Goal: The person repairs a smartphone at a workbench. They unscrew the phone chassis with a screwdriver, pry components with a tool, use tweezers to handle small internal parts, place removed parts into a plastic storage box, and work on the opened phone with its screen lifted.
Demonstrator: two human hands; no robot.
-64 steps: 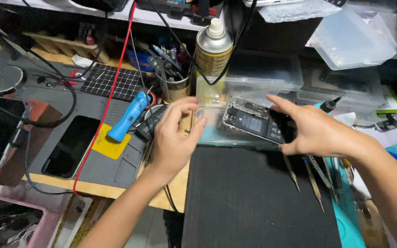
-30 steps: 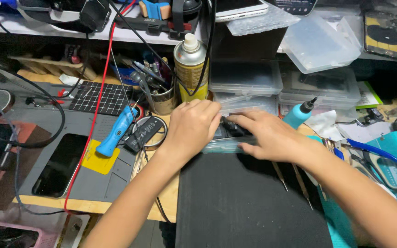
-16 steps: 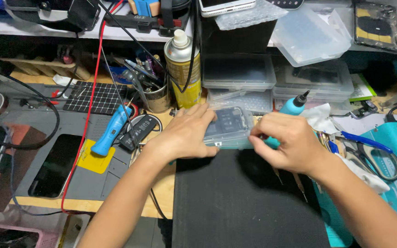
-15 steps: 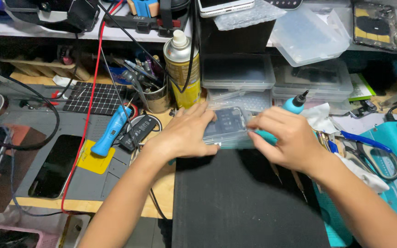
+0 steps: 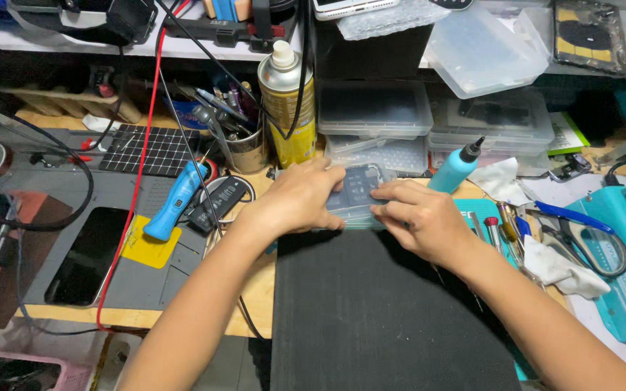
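A wooden workbench (image 5: 259,293) carries a black mat (image 5: 371,318) and grey pad (image 5: 103,217).

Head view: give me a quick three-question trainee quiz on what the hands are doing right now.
1. True or false: both hands touch the clear plastic case.
2. Which stands nearest the right hand? A) teal squeeze bottle B) yellow spray can C) blue-handled tool
3. What lies directly below the left hand in the picture?

Key: 1 true. 2 A. 3 The black mat.
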